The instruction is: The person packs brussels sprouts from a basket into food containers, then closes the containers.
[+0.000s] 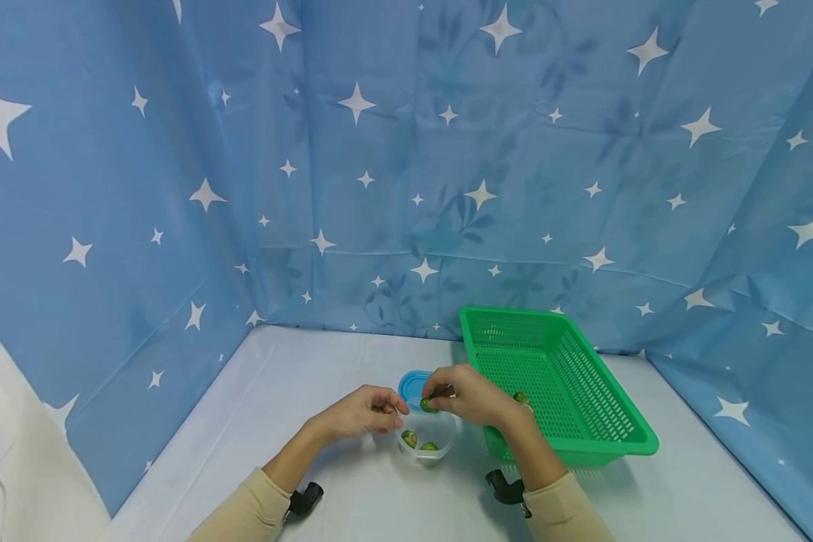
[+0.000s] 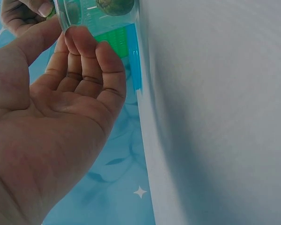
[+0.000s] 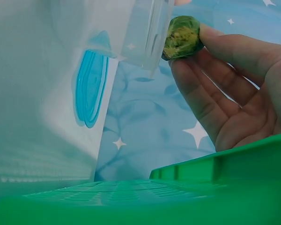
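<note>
My right hand (image 1: 470, 395) pinches a Brussels sprout (image 3: 182, 38) between thumb and fingertips, at the rim of a clear plastic container. The container (image 1: 440, 444) stands on the table with Brussels sprouts inside, among them one sprout (image 1: 409, 437) near its left wall. At the container's left side my left hand (image 1: 364, 412) holds the rim, its thumb at the edge and its fingers curled against the wall in the left wrist view. Another sprout (image 2: 116, 5) shows through the clear wall there. A blue lid (image 1: 412, 384) lies just behind the container.
To the right stands a green perforated basket (image 1: 586, 421), with a Brussels sprout (image 1: 520, 397) visible inside, partly behind my right forearm. The white table (image 1: 291, 361) meets a blue star-patterned curtain (image 1: 379, 188) at the back and sides.
</note>
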`<action>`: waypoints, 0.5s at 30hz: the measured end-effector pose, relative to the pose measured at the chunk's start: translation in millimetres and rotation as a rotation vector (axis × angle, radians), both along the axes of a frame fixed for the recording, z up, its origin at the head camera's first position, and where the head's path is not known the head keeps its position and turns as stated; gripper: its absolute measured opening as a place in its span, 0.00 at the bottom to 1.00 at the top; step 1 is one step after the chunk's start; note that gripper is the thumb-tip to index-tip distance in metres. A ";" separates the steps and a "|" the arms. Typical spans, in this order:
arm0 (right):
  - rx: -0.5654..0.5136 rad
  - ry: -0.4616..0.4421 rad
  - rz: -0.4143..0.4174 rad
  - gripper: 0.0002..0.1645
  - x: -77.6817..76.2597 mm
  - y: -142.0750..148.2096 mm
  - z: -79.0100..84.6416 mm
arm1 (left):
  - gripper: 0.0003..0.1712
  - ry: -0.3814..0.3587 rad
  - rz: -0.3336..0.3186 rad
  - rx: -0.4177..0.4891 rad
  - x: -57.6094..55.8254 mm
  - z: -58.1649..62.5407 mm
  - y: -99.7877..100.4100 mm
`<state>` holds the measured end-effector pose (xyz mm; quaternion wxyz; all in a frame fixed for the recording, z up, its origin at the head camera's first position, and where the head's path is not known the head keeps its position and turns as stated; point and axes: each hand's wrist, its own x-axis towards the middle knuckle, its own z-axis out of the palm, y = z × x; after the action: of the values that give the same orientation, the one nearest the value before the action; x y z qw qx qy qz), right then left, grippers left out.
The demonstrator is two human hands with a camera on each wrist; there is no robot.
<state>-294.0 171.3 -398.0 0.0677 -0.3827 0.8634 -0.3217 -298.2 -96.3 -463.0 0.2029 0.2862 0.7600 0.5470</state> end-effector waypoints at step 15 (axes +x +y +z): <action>0.058 0.012 -0.012 0.04 -0.2 -2.1 -1.9 | 0.18 0.004 -0.010 0.007 0.7 0.9 -0.4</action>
<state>-294.2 169.2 -399.9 0.0716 -0.3773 0.8750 -0.2947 -297.5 -96.7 -462.2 0.2030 0.2917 0.7573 0.5480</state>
